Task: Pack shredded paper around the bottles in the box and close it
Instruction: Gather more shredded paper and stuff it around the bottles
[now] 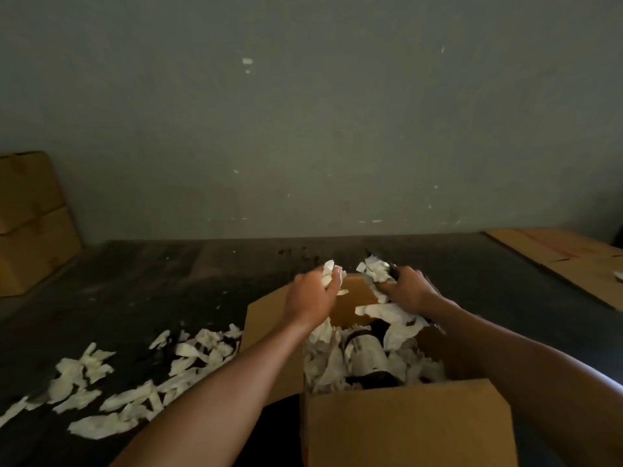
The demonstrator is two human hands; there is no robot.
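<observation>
An open cardboard box stands on the dark floor in front of me, its flaps up. Inside lie dark bottles with pale labels, bedded in white shredded paper. My left hand is above the box's far side, closed on a wad of shredded paper. My right hand is beside it to the right, closed on another wad of paper that trails down into the box. Both forearms reach over the box.
Loose strips of shredded paper lie scattered on the floor left of the box. Stacked cardboard boxes stand at the far left by the wall. A flattened cardboard sheet lies at the far right.
</observation>
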